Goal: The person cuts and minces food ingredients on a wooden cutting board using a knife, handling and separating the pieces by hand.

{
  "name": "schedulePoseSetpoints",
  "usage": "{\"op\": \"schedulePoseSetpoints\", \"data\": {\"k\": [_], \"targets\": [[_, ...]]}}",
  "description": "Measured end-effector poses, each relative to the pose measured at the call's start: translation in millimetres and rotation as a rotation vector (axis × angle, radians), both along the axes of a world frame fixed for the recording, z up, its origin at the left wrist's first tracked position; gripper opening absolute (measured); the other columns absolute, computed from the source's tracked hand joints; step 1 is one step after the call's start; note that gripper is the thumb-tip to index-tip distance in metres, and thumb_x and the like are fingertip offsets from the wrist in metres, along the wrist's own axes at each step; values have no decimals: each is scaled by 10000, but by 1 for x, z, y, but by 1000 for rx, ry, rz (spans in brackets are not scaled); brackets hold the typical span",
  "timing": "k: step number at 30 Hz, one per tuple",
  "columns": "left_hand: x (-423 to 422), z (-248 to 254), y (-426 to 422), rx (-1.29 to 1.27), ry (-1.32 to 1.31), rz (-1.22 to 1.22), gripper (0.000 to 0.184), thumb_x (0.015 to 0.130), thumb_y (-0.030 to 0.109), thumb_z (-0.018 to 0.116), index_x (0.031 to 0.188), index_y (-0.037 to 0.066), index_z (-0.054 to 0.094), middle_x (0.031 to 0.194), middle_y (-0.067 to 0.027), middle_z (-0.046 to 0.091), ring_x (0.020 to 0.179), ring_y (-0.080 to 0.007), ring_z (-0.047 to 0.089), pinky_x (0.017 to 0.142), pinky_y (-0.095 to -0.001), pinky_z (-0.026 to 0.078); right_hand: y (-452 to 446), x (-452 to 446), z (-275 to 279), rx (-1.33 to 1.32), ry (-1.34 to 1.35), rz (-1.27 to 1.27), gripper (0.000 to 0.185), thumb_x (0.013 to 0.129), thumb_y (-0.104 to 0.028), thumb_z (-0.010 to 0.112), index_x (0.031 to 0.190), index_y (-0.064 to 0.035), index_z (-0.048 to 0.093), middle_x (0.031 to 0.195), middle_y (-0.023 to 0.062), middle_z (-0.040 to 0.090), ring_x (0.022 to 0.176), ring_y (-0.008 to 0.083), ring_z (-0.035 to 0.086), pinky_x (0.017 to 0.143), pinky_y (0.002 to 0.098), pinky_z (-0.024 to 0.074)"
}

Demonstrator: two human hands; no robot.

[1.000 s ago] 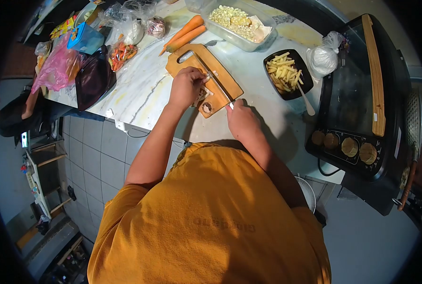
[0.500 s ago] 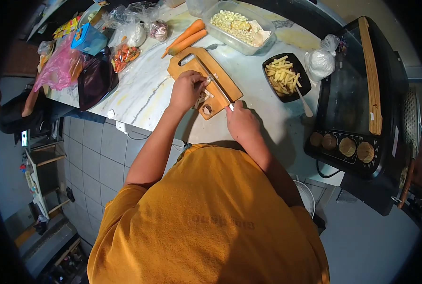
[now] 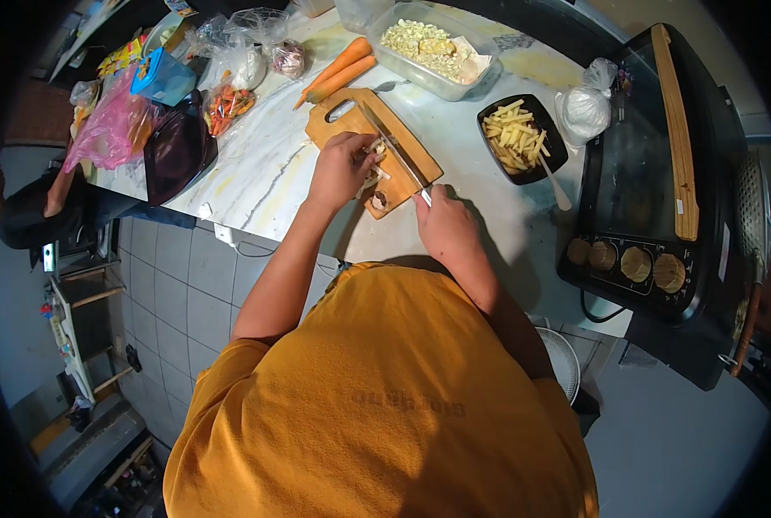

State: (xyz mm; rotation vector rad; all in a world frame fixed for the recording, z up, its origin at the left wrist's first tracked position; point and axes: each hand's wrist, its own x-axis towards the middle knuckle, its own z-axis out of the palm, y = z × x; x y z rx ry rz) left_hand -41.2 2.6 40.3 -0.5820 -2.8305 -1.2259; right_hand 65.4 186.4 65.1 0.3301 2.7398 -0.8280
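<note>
Two bare hands over wooden cutting board (image 3: 411, 142) | right hand (image 3: 446, 226): closed round handle of knife (image 3: 396, 145), blade over board | left hand (image 3: 342, 173): fingertips pinching small pale piece (image 3: 380, 148) above board

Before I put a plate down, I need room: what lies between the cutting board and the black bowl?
Only bare countertop separates the cutting board from the black bowl in the head view.

This place is a kitchen: a marble-patterned counter (image 3: 269, 151) carries two carrots (image 3: 338, 72) at twelve o'clock, and a black oven (image 3: 640, 173) stands at two o'clock.
</note>
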Motion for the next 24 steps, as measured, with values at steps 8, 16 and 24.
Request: {"op": "schedulePoseSetpoints", "data": {"k": [8, 16, 24], "targets": [[-1, -7, 1, -72, 54, 55, 241, 843, 148, 773, 1027, 3, 716, 968, -147, 669, 858, -283, 677, 771, -366, 546, 0, 0, -1, 14, -2, 14, 395, 1023, -383, 479, 1024, 10, 525, 834, 289, 679, 844, 500, 654, 760, 585, 505], [-1, -9, 0, -72, 88, 52, 143, 834, 143, 774, 927, 38, 745, 903, -120, 678, 865, -298, 664, 766, -382, 535, -2, -1, 9, 20, -69, 41, 396, 1027, -384, 468, 1053, 4, 542, 893, 271, 691, 894, 473, 670, 802, 555, 519], [0, -16, 0, -52, 99, 83, 122, 821, 132, 776, 905, 46, 761, 879, -113, 685, 847, -302, 656, 761, -394, 528, -4, -3, 6, 12, -98, 53, 390, 1031, -370, 467, 1068, 11, 545, 926, 277, 692, 915, 476, 666, 814, 557, 518]]}}
